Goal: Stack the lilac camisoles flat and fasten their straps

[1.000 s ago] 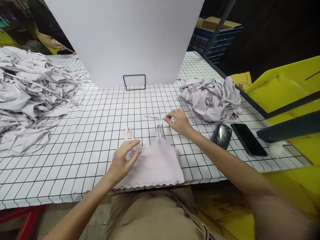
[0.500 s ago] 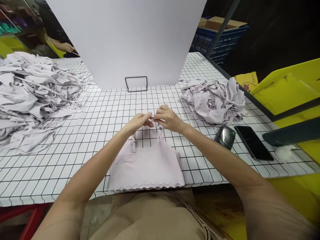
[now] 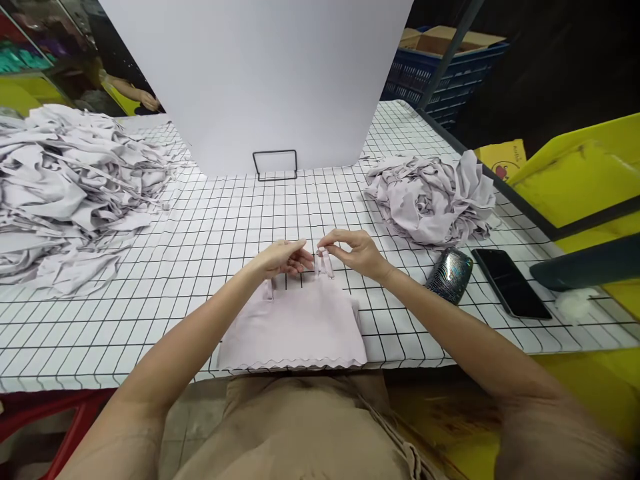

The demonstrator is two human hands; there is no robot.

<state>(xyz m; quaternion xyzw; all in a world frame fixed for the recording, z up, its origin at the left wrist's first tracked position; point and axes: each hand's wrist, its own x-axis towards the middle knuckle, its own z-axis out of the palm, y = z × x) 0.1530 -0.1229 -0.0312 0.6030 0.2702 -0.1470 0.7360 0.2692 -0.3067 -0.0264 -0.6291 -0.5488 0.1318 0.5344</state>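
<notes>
A pale pink strappy top (image 3: 300, 327) lies flat at the table's front edge, its scalloped hem towards me. My right hand (image 3: 360, 253) pinches the upper end of the right shoulder strap (image 3: 327, 263) between thumb and fingertips, just above the fabric. Beside that strap, my left hand (image 3: 286, 259) has its fingers loosely spread and holds nothing that I can see. The left strap (image 3: 269, 290) rests on the top below my left wrist.
Piles of pale garments lie left (image 3: 75, 173) and right (image 3: 430, 197) on the gridded tablecloth (image 3: 225, 220). A dark shiny case (image 3: 450, 275) and a phone (image 3: 510, 283) sit at right. A white board (image 3: 260, 80) stands behind a black wire frame (image 3: 275, 165). Another person's hand (image 3: 149, 101) shows at back left.
My hands have moved apart and a little nearer to me; the right one has shifted to the right. The right strap now sits lower, its end in my right fingertips.
</notes>
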